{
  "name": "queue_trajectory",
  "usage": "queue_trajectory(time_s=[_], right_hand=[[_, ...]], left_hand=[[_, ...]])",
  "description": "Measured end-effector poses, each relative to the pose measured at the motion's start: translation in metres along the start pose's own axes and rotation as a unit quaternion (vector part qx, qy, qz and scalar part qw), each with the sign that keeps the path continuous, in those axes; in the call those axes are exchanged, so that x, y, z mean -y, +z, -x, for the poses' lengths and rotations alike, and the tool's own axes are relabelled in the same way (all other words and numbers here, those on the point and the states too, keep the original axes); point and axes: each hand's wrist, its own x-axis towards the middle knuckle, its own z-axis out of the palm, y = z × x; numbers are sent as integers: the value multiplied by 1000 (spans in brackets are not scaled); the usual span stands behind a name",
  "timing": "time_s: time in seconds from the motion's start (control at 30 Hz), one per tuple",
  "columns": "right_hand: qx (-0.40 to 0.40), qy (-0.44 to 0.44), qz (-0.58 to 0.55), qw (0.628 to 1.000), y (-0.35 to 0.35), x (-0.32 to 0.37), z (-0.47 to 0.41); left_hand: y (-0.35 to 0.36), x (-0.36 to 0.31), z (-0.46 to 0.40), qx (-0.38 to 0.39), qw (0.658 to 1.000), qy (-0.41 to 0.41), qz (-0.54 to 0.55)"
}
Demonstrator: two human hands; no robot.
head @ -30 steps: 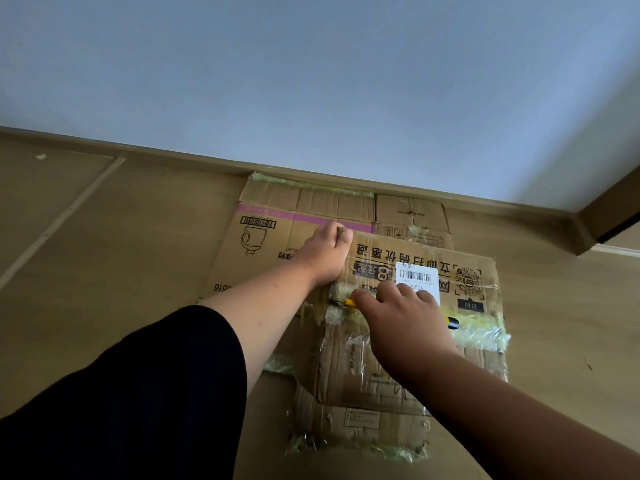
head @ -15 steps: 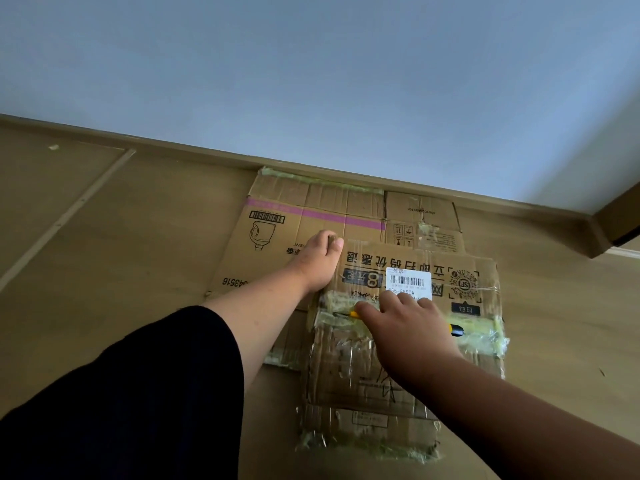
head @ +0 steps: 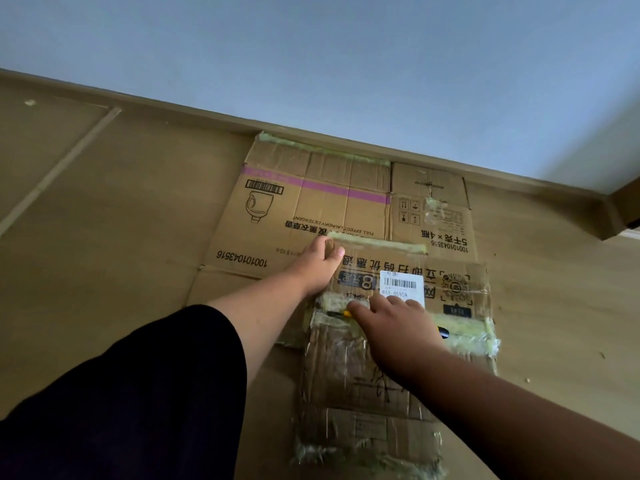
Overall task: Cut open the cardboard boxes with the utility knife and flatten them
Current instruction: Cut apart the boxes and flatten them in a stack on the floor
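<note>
A taped brown cardboard box (head: 460,285) with a white barcode label lies flat on the floor, wrapped in clear and yellowish tape. My left hand (head: 318,263) holds its upper left corner, fingers curled over the edge. My right hand (head: 398,323) grips a yellow and black utility knife (head: 346,313). The knife's tip sits on the tape seam across the box, and its black end pokes out to the right of my hand. The blade itself is hidden.
A larger flattened detergent carton (head: 311,209) with a pink stripe lies beneath, against the wooden baseboard (head: 207,116) and the pale wall. Bare wooden floor (head: 104,220) stretches to the left and right.
The view has shifted, so the boxes sit lower and more of the detergent carton shows. My right hand with the knife stays on the tape seam; my left hand keeps its hold on the corner.
</note>
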Motion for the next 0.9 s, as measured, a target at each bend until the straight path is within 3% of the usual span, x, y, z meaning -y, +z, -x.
queue_trajectory(time_s=[0.9], right_hand=[[21,-8,36,999,4,-35,-9]], left_hand=[[3,7,-26,-4,999,24,-23]])
